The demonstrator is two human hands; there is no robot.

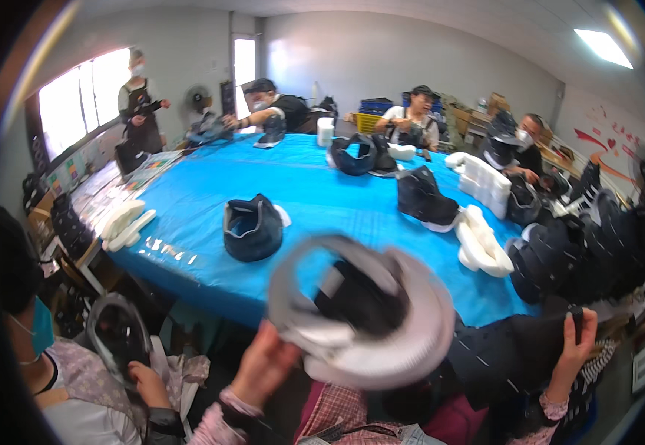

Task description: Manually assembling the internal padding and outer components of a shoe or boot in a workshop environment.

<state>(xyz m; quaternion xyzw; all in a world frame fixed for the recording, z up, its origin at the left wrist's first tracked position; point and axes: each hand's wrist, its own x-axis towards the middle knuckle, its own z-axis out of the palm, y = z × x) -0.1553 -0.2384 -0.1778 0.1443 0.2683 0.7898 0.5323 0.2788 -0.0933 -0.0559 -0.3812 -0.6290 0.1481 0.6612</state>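
Observation:
My left hand (267,363) grips the near left rim of a cap (363,297) held over the table's near edge. The cap is blurred, with a grey band, a dark inside and a white ridged layer around it. Off to the right, my right hand (574,345) pinches the edge of a black cap (504,356) with small white marks, low beside the table. Part of that black cap is hidden behind the white ridged layer. On the blue-covered table (330,219), another dark cap (253,228) stands a little beyond my left hand.
Black caps (582,245) are piled along the right side. White foam pieces (482,241) lie near them, with others (126,225) at the left edge. A co-worker (93,371) close on my left holds a dark cap (118,337). Several people work around the far side.

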